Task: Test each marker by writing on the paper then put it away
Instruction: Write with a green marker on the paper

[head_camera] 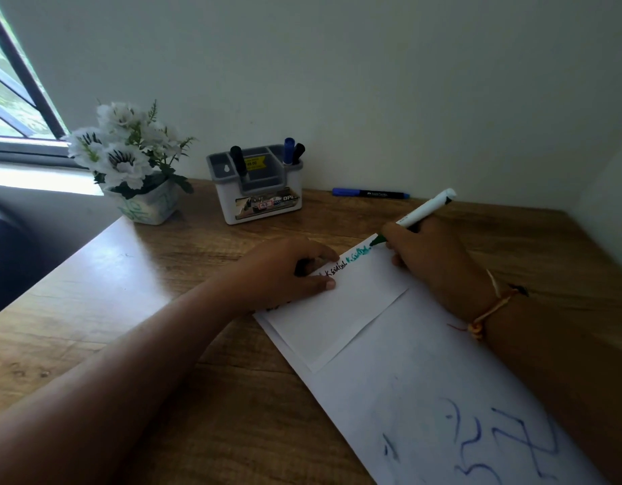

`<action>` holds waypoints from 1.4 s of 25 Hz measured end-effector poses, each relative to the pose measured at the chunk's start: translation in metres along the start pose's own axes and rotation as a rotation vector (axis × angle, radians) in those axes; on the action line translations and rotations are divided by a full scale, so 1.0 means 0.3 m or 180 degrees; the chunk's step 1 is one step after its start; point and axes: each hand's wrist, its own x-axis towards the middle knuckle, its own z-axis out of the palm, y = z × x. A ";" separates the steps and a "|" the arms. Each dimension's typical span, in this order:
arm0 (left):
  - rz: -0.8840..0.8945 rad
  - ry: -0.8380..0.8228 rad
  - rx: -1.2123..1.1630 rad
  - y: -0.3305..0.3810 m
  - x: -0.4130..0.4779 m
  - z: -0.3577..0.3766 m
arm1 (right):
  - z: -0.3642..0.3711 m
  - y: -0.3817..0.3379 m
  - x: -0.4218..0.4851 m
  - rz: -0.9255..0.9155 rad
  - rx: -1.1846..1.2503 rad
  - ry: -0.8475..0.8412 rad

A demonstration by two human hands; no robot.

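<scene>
My right grip (432, 260) is closed round the green marker (425, 211), tip at the paper (337, 316)'s far edge, barrel slanting up and right. The holder (257, 201) stands beyond, leftward. My left grip (281, 271) pins the paper, curled round what looks like a cap (304, 267).

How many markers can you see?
5. Three stand in the organizer: a black marker on its left, a blue marker and a second black marker on its right. A loose blue marker lies by the wall. The right hand holds the green marker. More may hide inside.
</scene>
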 end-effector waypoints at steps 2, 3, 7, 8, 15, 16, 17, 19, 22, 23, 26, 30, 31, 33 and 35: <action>-0.0140 0.0162 -0.0189 0.004 -0.010 0.002 | -0.008 0.005 0.014 0.0223 0.0593 0.0021; -0.0224 0.0297 -0.0350 0.005 -0.015 0.001 | -0.012 0.005 0.020 0.0296 0.0815 0.0019; -0.0300 0.0804 -0.1129 0.007 -0.026 -0.011 | -0.026 -0.025 0.016 0.0030 0.1083 -0.0092; -0.0241 0.0911 -0.1179 0.009 -0.030 -0.014 | -0.028 -0.039 0.007 -0.0087 0.1227 -0.0187; -0.0096 0.1299 -0.1127 0.027 -0.040 -0.028 | -0.002 -0.140 -0.082 -0.0566 0.1925 -0.1097; -0.0077 0.1319 -0.1129 0.029 -0.040 -0.028 | 0.004 -0.145 -0.090 -0.0598 0.1912 -0.1127; -0.0064 0.1337 -0.1136 0.030 -0.041 -0.030 | 0.009 -0.147 -0.095 -0.0613 0.1887 -0.1115; -0.0064 0.1365 -0.1141 0.031 -0.041 -0.034 | 0.014 -0.142 -0.095 -0.0607 0.1799 -0.1016; -0.0071 0.1389 -0.1078 0.036 -0.042 -0.036 | 0.013 -0.130 -0.090 -0.0609 0.1589 -0.0947; -0.0098 0.1380 -0.1056 0.038 -0.043 -0.037 | 0.013 -0.127 -0.089 -0.0633 0.1502 -0.0945; -0.0109 0.1283 -0.0978 0.045 -0.046 -0.039 | 0.018 -0.116 -0.094 -0.0765 0.1288 -0.0960; 0.0017 0.1216 -0.0739 0.051 -0.052 -0.044 | 0.034 -0.099 -0.098 -0.0785 0.0987 -0.0971; 0.0029 0.1215 -0.0702 0.048 -0.052 -0.043 | 0.038 -0.096 -0.094 -0.0668 0.1084 -0.0989; 0.0062 0.1218 -0.0677 0.039 -0.050 -0.041 | 0.041 -0.095 -0.087 -0.0383 0.1416 -0.0982; 0.0105 0.1191 -0.0631 0.032 -0.043 -0.034 | 0.038 -0.087 -0.075 -0.0319 0.1472 -0.0899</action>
